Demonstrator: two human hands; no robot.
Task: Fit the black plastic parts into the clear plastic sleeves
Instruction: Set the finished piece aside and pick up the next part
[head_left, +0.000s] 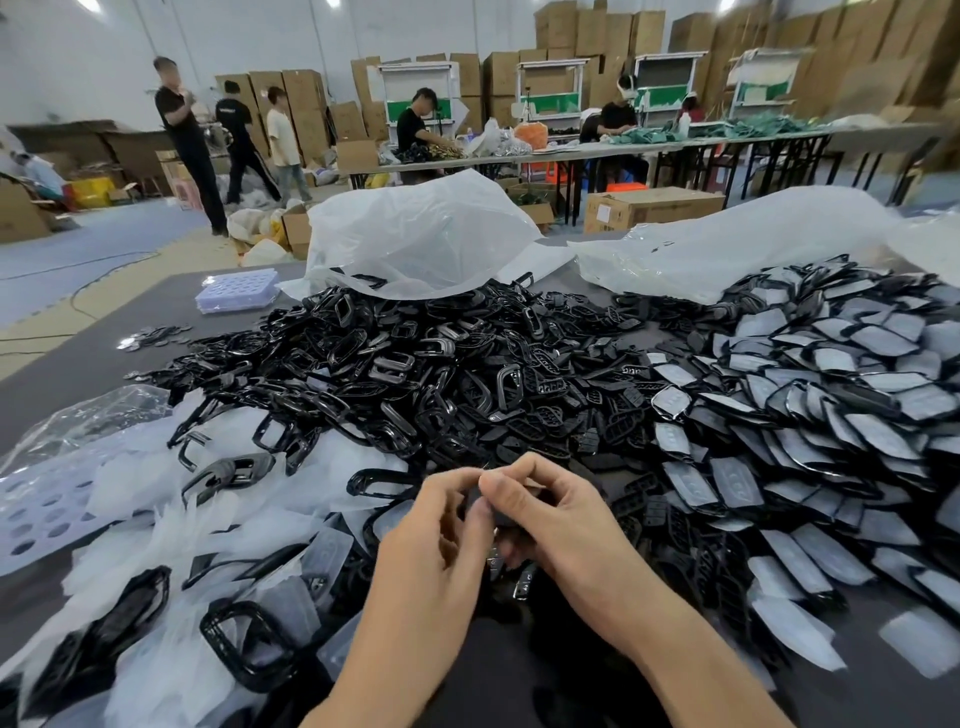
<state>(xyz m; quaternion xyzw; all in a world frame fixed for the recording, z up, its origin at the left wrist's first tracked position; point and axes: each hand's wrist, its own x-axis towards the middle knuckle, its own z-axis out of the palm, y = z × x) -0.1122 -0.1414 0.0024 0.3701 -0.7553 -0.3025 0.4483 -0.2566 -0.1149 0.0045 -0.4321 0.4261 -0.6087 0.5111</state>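
While fitting is going on, hands: left hand (431, 530) and right hand (563, 519) are pinching one black part (511, 524) in curled fingertips, low over the table (493, 680).
Done: sleeved parts (831, 415) are piling up at right, too many to count.
Remaining: unsleeved black parts (415, 364) are heaping up mid-table, likely hundreds; clear sleeves (156, 493) at left.
Far: two plastic bags (415, 234) are lying slack.

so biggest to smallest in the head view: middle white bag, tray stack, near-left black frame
1. middle white bag
2. black frame and tray stack: look about alike, and the frame lies far nearer the camera, so unranked
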